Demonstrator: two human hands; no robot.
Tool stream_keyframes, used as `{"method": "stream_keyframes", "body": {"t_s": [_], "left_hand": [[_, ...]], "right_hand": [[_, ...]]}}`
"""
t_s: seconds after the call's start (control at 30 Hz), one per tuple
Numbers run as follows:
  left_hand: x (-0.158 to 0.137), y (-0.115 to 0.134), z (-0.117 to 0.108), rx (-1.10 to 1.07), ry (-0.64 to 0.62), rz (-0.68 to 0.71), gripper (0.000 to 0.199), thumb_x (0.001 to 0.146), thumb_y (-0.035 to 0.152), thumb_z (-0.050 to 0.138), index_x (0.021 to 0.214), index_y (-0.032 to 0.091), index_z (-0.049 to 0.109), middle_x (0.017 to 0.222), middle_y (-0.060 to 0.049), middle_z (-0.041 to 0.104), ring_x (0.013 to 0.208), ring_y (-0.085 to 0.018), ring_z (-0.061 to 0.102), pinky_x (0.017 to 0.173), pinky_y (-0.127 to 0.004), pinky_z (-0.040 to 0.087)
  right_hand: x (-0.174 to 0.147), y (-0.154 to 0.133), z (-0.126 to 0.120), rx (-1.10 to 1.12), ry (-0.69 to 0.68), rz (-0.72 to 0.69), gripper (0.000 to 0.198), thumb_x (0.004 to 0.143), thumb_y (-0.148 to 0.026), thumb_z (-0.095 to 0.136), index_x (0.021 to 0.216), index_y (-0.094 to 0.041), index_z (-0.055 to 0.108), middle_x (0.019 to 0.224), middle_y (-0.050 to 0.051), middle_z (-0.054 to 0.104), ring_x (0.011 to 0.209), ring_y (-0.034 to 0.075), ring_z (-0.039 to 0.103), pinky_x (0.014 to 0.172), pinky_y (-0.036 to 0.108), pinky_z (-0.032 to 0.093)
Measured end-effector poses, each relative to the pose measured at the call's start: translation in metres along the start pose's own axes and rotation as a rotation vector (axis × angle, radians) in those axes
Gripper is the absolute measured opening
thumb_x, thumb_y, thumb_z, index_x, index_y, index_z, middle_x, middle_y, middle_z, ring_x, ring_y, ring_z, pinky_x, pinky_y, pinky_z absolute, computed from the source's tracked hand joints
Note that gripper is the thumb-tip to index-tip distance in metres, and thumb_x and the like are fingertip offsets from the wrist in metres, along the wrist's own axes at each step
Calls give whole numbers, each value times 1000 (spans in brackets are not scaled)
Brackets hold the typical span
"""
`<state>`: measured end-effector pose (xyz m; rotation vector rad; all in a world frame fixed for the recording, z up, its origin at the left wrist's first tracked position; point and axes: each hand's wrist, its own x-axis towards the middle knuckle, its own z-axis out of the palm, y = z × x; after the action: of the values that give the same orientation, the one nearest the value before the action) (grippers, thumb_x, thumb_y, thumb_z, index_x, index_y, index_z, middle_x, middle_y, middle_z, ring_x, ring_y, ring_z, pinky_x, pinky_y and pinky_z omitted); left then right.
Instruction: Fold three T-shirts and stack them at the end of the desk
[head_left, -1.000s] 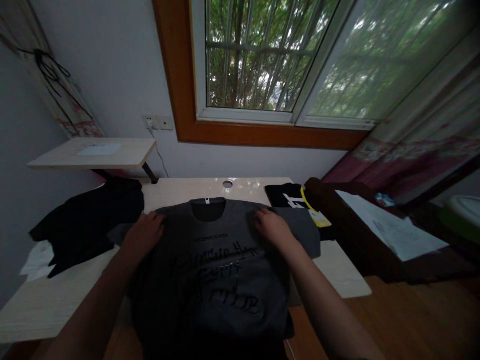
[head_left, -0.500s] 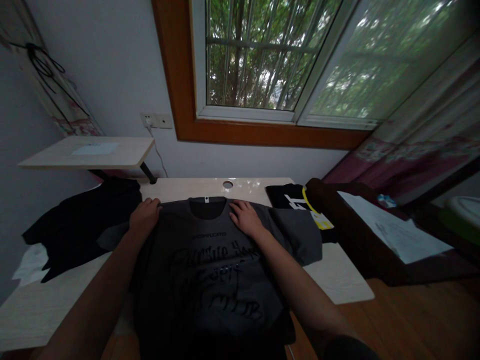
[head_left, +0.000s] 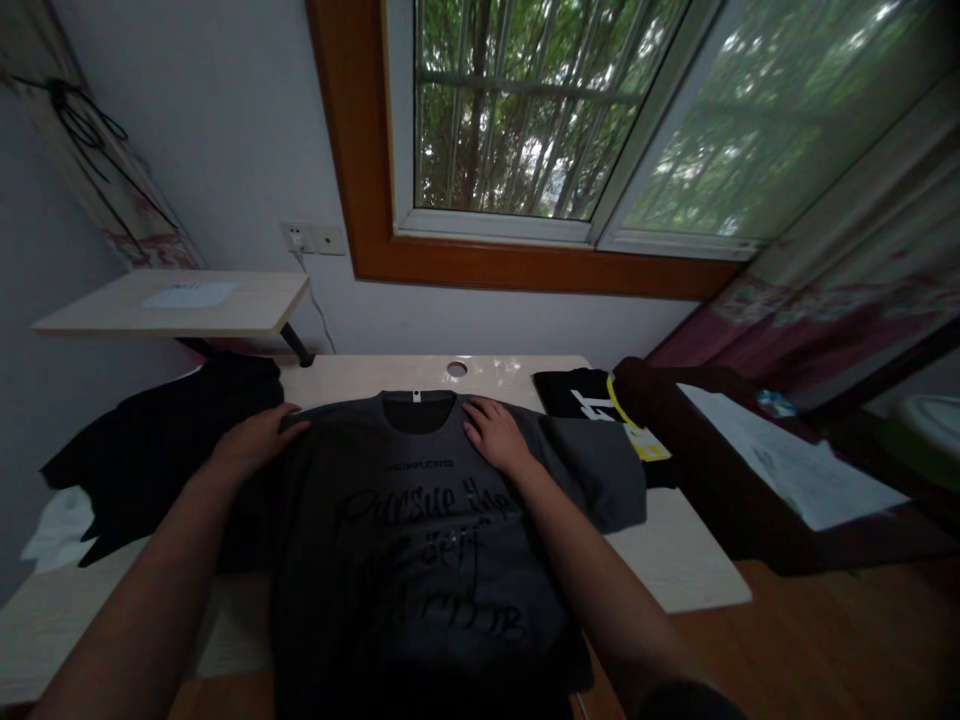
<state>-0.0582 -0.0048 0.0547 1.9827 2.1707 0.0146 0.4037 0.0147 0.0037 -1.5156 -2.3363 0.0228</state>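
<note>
A dark grey T-shirt [head_left: 420, 480] with black lettering lies front up, its round collar toward the window and its lower part hanging off the near edge of the table. My left hand [head_left: 255, 440] rests at the shirt's left shoulder, thumb and fingers stretched out and apart. Beside the collar, my right hand [head_left: 495, 432] lies flat on the right shoulder, fingers spread. The right sleeve [head_left: 600, 470] is laid out past my right forearm. My left forearm partly covers the left sleeve.
Black clothes [head_left: 165, 420] are heaped at left under a small raised shelf [head_left: 262, 300]. A folded black garment with white and yellow print [head_left: 562, 385] lies at the right on the pale table [head_left: 352, 372]. Beyond it, a brown surface holds a white sheet [head_left: 780, 450].
My left hand has slid left and slightly down from the shoulder seam toward the sleeve, its fingers loosening from the fabric. My right hand stays at the collar.
</note>
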Motion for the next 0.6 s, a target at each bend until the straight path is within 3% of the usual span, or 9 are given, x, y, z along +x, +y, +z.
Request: {"method": "stream_keyframes", "body": {"t_s": [0.1,0.23,0.33,0.47,0.6], "left_hand": [[-20,-28,-11,-66,-51,18,65,87,67,49,138,27,58,131,-9,68,113,-31,67,91,-37,52],[-48,-71,-23,-189,-176,-61,77,80,70,55,143,25,52,112,-4,75,96,-27,72,85,-35,54],[-61,-91,-28,-248,-173,-78,72,74,66,60,132,24,59,113,-2,75,99,-26,71,91,-33,53],[-68,-90,-32,-359,-84,-112,53,80,64,50,108,23,65,102,-1,76,97,-22,69,89,-30,51],[-68,-77,-39,-363,113,-171,48,90,64,40,111,28,63,102,4,75,94,-19,67,85,-27,51]], "right_hand": [[-1,1,1,8,9,10,46,102,-41,47,144,-24,56,148,8,53,136,27,46,118,45,35],[-2,-1,1,14,25,16,44,102,-39,47,142,-24,58,147,8,54,135,27,46,118,44,35],[-2,-3,0,18,19,19,43,102,-38,47,141,-23,59,146,9,55,135,27,47,117,44,36],[-3,-4,-2,17,17,30,43,102,-37,48,141,-23,59,147,9,54,135,26,47,117,43,36],[-4,-5,-3,15,9,37,43,102,-37,48,140,-22,59,146,9,54,134,26,48,116,42,36]]}}
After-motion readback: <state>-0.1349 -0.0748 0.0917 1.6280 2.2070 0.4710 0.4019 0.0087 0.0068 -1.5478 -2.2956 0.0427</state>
